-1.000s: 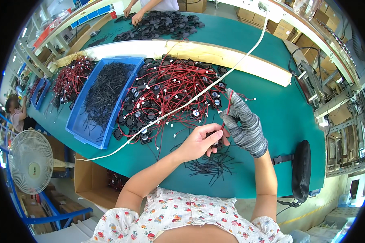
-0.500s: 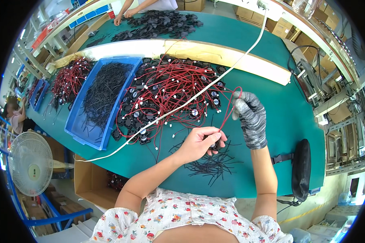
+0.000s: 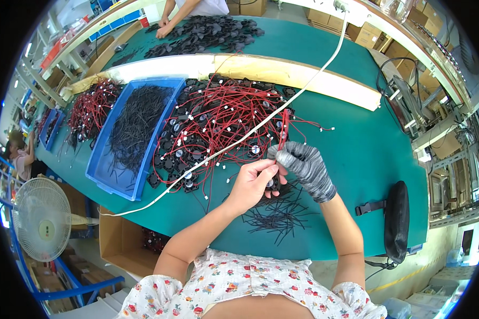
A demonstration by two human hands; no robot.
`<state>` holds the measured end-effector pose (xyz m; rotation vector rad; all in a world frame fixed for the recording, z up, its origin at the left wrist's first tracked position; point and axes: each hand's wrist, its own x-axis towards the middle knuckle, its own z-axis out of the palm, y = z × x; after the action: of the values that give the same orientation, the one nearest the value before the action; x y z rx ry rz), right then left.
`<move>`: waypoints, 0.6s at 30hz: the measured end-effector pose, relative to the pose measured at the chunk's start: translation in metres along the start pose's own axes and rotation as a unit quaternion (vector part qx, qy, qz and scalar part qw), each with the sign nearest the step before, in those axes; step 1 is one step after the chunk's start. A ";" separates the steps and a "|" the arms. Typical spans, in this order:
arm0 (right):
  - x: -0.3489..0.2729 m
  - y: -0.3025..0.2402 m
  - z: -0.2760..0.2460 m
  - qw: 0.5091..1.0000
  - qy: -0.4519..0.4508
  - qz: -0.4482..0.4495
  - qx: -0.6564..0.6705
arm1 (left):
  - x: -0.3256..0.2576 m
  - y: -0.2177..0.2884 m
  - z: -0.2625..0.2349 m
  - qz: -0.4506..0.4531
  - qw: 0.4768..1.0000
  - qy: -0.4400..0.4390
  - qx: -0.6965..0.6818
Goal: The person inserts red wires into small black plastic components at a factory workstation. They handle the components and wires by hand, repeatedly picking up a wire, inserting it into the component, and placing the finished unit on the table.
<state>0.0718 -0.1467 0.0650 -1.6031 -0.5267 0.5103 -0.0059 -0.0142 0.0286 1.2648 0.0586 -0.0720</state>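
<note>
My bare left hand point(image 3: 252, 185) is closed around a small black fan point(image 3: 273, 184), whose round label faces up between thumb and fingers. Right beside it, my right hand point(image 3: 308, 169), in a grey knitted glove, pinches the fan's red wires point(image 3: 285, 127), which stand up from the fingertips in a narrow folded bundle. Under both hands, thin black strips point(image 3: 277, 219) lie loose on the green table. Farther off spreads a heap of similar black fans with tangled red wires point(image 3: 223, 114).
A blue tray point(image 3: 110, 187) of black strips stands left, with another red-wired heap point(image 3: 93, 103) past it. A white cable point(image 3: 239, 139) slants across the table. Behind runs a pale wooden barrier point(image 3: 298, 77); beyond it, a co-worker's hands point(image 3: 165, 27) touch black parts. A fan point(image 3: 41, 219) stands left.
My right hand has come down and left to my left hand. The red wires, a wide loop before, are now gathered into a narrow folded bundle. My left hand has shifted slightly left.
</note>
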 end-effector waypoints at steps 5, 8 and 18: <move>-0.002 0.011 0.005 1.000 0.017 0.000 -0.007 | 0.000 -0.001 0.001 0.007 1.000 0.006 0.015; -0.001 0.009 -0.004 0.997 -0.046 -0.027 0.048 | -0.002 0.000 0.000 0.002 1.000 -0.029 -0.009; 0.008 0.020 -0.034 0.984 -0.163 -0.060 0.038 | -0.004 0.005 -0.002 -0.088 0.985 -0.126 -0.074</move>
<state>0.0999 -0.1702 0.0476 -1.4127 -0.8338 0.6985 -0.0096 -0.0104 0.0336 1.0917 -0.0422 -0.3743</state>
